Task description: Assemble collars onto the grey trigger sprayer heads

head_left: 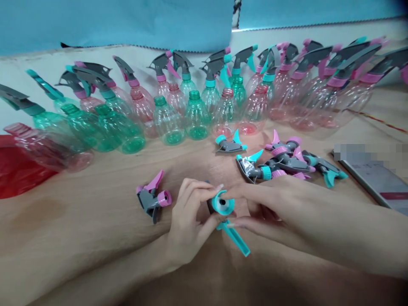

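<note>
Between my two hands is a teal and grey spray trigger head (234, 238), its round teal collar facing up toward me and its teal lever pointing down to the right. My left hand (191, 216) grips the collar from the left side with fingers and thumb. From the right, my right hand (270, 204) closes on the same head, a fingertip at the collar's opening and the thumb near the lever. A pink and grey spray trigger head (151, 197) lies on the table just left of my left hand. Part of the held head's grey body is hidden by my fingers.
Several loose trigger heads (283, 159) lie in a pile beyond my right hand. Rows of clear green and pink bottles (174, 123) stand along the wall, many with trigger heads fitted. A phone-like flat device (366, 178) lies right; a red bag (19, 174) sits left.
</note>
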A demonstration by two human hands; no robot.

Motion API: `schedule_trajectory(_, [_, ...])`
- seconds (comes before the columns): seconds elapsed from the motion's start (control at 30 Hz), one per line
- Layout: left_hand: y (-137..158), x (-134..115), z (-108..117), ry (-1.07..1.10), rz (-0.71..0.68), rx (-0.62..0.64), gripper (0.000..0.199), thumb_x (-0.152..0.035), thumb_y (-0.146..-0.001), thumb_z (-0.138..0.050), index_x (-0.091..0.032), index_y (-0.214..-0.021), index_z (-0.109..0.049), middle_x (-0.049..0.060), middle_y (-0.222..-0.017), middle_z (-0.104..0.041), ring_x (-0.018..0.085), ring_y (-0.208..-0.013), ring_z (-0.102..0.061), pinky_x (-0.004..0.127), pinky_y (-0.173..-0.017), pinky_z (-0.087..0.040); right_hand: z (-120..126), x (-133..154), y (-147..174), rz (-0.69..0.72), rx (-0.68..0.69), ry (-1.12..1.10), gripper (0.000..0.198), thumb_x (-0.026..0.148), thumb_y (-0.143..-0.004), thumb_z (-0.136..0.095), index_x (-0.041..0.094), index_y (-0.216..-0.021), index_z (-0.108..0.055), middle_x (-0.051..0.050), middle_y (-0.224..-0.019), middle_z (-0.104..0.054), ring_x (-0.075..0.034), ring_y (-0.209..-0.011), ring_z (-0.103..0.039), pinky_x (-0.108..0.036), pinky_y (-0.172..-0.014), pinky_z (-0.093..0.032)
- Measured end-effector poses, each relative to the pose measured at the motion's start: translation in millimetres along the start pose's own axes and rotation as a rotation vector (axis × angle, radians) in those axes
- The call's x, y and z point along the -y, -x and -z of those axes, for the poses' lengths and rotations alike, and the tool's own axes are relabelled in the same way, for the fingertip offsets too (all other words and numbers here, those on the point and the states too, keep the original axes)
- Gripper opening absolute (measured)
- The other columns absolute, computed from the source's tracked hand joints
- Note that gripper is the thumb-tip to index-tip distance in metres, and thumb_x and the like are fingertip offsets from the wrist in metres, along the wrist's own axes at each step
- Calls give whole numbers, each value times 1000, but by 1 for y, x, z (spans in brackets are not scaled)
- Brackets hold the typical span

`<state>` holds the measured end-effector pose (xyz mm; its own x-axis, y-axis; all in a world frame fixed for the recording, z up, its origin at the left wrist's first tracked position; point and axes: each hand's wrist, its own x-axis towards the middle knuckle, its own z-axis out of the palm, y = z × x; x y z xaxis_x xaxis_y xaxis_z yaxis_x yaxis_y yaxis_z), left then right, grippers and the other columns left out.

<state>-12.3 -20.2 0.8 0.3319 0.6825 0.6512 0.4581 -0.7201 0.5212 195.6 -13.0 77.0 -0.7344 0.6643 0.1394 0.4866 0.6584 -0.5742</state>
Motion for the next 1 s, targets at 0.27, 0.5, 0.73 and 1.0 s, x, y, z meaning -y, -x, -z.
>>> schedule_trajectory(0.27, [-1, 1, -1, 51, 68, -9, 19, -26, -87, -65, -24, -103, -56, 4, -95, -59, 21, -88, -55, 35, -71, -46, -12, -4, -3, -20, -105, 112, 13, 32, -91, -54, 23, -81, -53, 6, -63, -53, -11, -50, -44, -24, -44, -26])
schedule_trajectory(0.5, [-1, 2, 0, 34, 27, -3, 16, -26, -88, -63, -23, -102, -54, 4, -95, -59, 21, -88, -54, 35, -71, -45, -18, -7, 0, -51, -121, 166, 17, 38, -91, -53, 26, -102, -57, 3, -72, -55, -12, -51, -46, -23, -44, -27])
schedule_trajectory(0.73, [-3, 2, -1, 19, -41, -7, 15, -21, -88, -62, -20, -99, -53, 4, -92, -57, 19, -85, -52, 32, -69, -44, -21, -5, -3, -71, -126, 234, 16, 38, -93, -47, 24, -91, -55, 5, -59, -47, -12, -43, -41, -22, -42, -23])
schedule_trajectory(1.0, [-3, 1, 0, 40, -45, 37, 8, -26, -91, -59, -20, -93, -54, 4, -91, -58, 20, -84, -52, 32, -70, -45, -16, -1, -9, -7, 7, 301, 14, 30, -90, -51, 21, -82, -46, 7, -54, -47, -11, -38, -44, -24, -39, -19])
